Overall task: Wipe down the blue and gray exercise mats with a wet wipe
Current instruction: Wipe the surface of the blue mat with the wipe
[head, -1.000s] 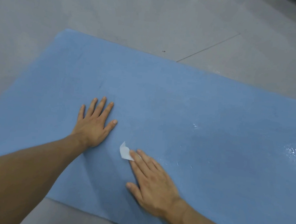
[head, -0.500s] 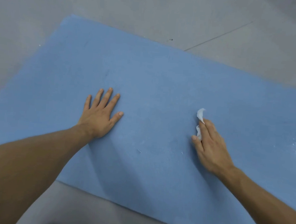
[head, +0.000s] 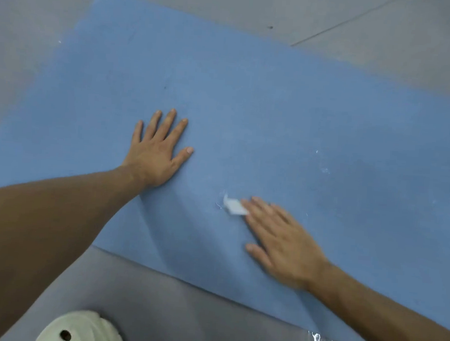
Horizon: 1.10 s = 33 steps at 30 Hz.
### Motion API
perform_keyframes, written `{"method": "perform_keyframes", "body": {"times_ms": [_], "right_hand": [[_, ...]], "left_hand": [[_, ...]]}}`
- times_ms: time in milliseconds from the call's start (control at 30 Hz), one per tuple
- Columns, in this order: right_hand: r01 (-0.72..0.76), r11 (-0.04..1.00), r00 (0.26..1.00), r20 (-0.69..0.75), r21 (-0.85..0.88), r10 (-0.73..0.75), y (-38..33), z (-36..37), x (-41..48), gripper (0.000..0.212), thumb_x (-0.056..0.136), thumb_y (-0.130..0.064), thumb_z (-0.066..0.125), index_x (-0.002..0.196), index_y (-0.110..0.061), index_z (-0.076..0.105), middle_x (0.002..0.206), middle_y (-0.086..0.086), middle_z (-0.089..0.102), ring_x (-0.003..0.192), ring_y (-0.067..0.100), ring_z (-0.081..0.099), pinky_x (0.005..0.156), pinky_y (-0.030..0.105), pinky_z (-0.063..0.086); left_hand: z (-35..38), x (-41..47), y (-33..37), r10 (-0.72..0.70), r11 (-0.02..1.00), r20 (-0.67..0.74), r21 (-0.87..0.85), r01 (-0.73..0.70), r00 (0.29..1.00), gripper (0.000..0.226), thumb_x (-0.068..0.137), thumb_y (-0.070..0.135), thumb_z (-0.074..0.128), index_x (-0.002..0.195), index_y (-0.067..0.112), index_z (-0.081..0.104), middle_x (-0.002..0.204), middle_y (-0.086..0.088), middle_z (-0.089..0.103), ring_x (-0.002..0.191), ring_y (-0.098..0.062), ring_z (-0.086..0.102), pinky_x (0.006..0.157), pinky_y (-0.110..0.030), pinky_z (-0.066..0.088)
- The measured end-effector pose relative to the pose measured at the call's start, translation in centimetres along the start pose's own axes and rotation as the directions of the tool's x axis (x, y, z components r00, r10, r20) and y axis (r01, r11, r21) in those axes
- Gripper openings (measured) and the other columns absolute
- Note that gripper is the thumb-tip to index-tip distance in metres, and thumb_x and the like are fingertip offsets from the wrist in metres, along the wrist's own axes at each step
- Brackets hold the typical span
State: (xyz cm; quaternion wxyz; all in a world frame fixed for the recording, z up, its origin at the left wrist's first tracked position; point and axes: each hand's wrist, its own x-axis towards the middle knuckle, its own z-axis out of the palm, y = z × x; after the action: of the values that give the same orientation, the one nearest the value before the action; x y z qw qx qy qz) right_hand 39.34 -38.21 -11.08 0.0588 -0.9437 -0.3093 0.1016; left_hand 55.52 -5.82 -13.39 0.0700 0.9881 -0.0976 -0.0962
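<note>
Right hand [head: 280, 243] swept back left, pressing folded white wipe [head: 234, 207].

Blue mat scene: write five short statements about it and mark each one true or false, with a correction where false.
1. The left hand lies flat on the blue mat. True.
2. The right hand presses a wet wipe onto the blue mat with straight fingers. True.
3. A gray mat shows along the blue mat's near edge. True.
4. The wet wipe lies on the gray mat. False: it lies on the blue mat, under the right hand's fingertips.
5. The left hand touches the wet wipe. False: they are apart, with bare blue mat between them.
</note>
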Motion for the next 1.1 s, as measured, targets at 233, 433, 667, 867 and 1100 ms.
{"method": "perform_keyframes", "body": {"times_ms": [233,433,667,867,1100], "right_hand": [[-0.497,0.862,0.865,-0.024,0.101,0.501,9.7,-2.8,3.4,0.069,0.109,-0.052,0.026,0.163,-0.009,0.024,0.171,0.009,0.020,0.158,0.027,0.016,0.125,0.043,0.015],[-0.370,0.906,0.926,0.008,0.208,0.376,4.5,-2.2,5.8,0.077,0.106,-0.052,0.039,0.165,-0.012,0.011,0.174,0.005,0.005,0.160,0.021,0.004,0.129,0.034,0.002],[0.196,0.972,0.968,0.136,0.127,-0.212,-7.4,-0.4,5.0,0.077,0.106,-0.057,0.038,0.163,-0.008,0.025,0.173,0.005,0.008,0.160,0.021,0.007,0.129,0.037,0.008],[0.350,0.936,0.926,0.143,0.027,-0.350,-8.2,0.0,4.2,0.074,0.107,-0.059,0.029,0.161,-0.009,0.030,0.172,0.002,0.015,0.159,0.018,0.013,0.128,0.036,0.016],[-0.083,0.997,0.996,-0.033,0.002,0.083,-1.7,-1.6,8.5,0.068,0.106,-0.049,0.029,0.157,-0.005,0.040,0.166,0.011,0.033,0.155,0.027,0.029,0.126,0.042,0.022]], "left_hand": [[0.1,-0.2,-0.5,0.032,0.999,0.003,0.003,-0.032,0.999,0.083,0.092,0.080,0.008,0.164,0.041,0.005,0.174,0.010,-0.004,0.160,-0.017,-0.007,0.127,-0.052,-0.004],[0.2,-0.4,-0.7,0.054,0.998,-0.019,0.015,-0.054,0.998,0.081,0.094,0.079,0.010,0.164,0.039,0.006,0.174,0.010,-0.003,0.160,-0.017,-0.006,0.127,-0.051,-0.004],[0.4,-0.4,-0.7,0.064,0.998,-0.038,0.024,-0.064,0.997,0.080,0.095,0.078,0.013,0.164,0.037,0.010,0.174,0.007,0.002,0.160,-0.020,-0.002,0.127,-0.054,-0.001],[0.4,-0.5,-0.8,0.070,0.997,-0.037,0.023,-0.069,0.997,0.081,0.095,0.079,0.009,0.164,0.038,0.008,0.174,0.008,0.000,0.160,-0.019,-0.003,0.127,-0.053,-0.002],[-1.1,-0.4,-1.3,0.102,0.995,0.044,-0.019,-0.101,0.994,0.082,0.092,0.078,0.013,0.164,0.040,0.008,0.174,0.011,-0.004,0.160,-0.016,-0.006,0.129,-0.047,-0.003]]}}
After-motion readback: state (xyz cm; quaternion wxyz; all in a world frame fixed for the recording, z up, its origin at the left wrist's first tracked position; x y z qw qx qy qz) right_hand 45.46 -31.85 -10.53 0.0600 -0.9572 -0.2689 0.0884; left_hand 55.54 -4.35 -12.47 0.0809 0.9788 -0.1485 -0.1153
